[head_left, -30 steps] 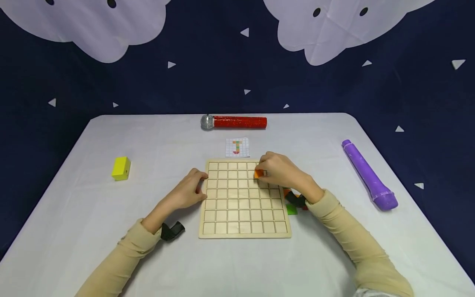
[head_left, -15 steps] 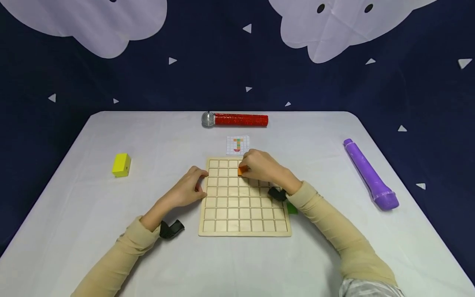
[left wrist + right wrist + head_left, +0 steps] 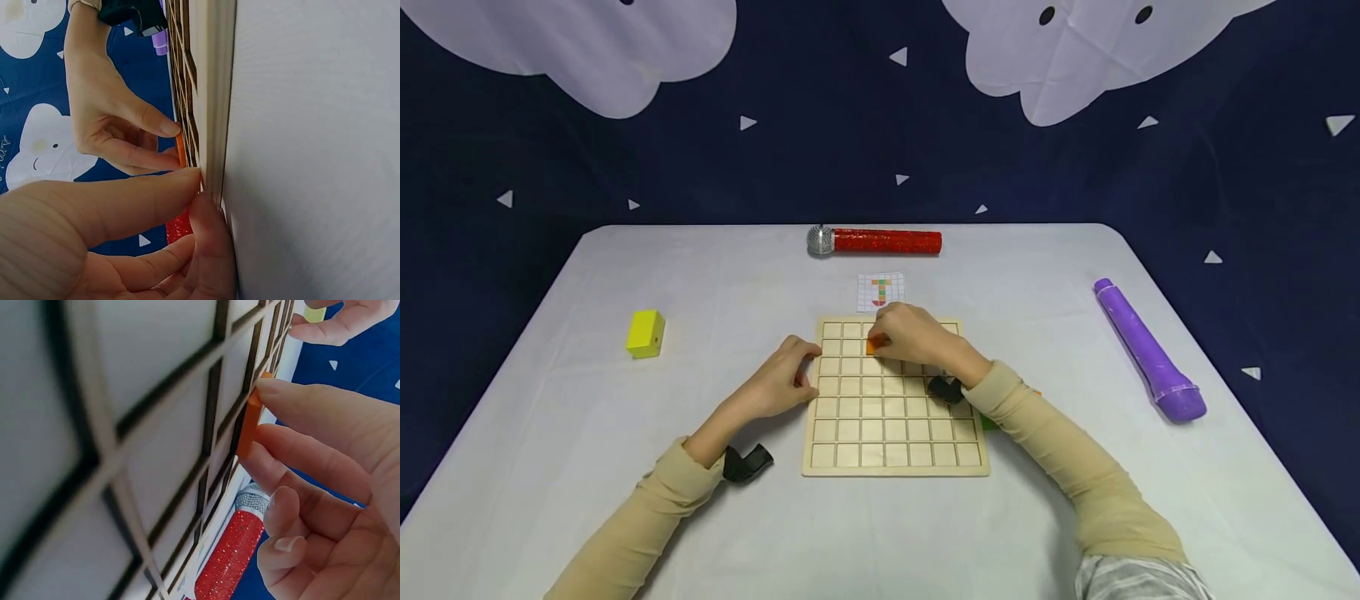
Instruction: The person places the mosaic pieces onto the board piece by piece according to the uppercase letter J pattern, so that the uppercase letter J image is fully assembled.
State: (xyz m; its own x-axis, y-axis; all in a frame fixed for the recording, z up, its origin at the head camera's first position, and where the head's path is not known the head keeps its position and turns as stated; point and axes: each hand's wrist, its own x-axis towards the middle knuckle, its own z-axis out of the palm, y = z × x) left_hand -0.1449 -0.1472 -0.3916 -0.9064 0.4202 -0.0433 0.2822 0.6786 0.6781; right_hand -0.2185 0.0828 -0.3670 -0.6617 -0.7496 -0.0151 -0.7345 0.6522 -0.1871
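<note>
My right hand (image 3: 910, 333) pinches an orange tile (image 3: 872, 346) between thumb and fingers, over the upper rows of a wooden grid board (image 3: 883, 454). In the right wrist view the orange tile (image 3: 249, 422) stands against the grid's ridges; whether it lies inside a square I cannot tell. My left hand (image 3: 777, 379) touches the board's left edge with thumb and finger apart. Beyond the board lies a small card (image 3: 891, 287) printed with a coloured J-shaped pattern. At the board's right side a green piece (image 3: 989, 423) shows, mostly hidden by the right sleeve.
A red microphone (image 3: 887, 242) lies at the table's far edge. To the right is a purple microphone-shaped object (image 3: 1150, 354). A yellow block (image 3: 645, 333) sits to the left. White cloth covers the table (image 3: 715, 275); a dark cloud-patterned backdrop hangs behind.
My right hand has carried the orange tile leftward across the upper part of the board. The left hand has kept its place at the board's edge.
</note>
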